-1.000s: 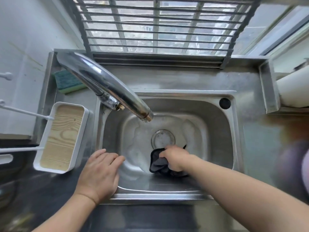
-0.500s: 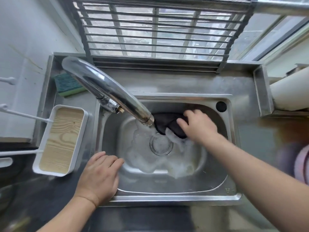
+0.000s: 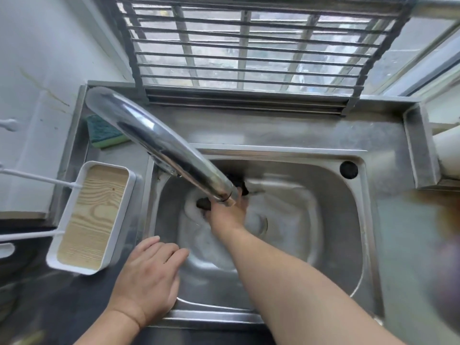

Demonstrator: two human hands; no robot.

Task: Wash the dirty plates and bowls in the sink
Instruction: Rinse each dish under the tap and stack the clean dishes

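Observation:
The steel sink (image 3: pixel 348 235) holds soapy foam and no plates or bowls that I can see. My right hand (image 3: pixel 227 210) is low in the basin under the spout of the chrome tap (image 3: pixel 159 143), holding a dark cloth (image 3: pixel 237 184) against the back left of the basin; the tap and motion blur hide most of the cloth and my fingers. My left hand (image 3: pixel 149 277) rests flat with straight fingers on the sink's front left rim.
A white tray with a wooden base (image 3: pixel 89 217) sits left of the sink. A green sponge (image 3: pixel 104 133) lies at the back left corner. A barred window (image 3: pixel 249 51) is behind. A white roll (image 3: pixel 448 150) sits on the right ledge.
My right hand swept the dark cloth from the basin's front to the back right, then left to under the tap spout. My left hand stayed on the rim.

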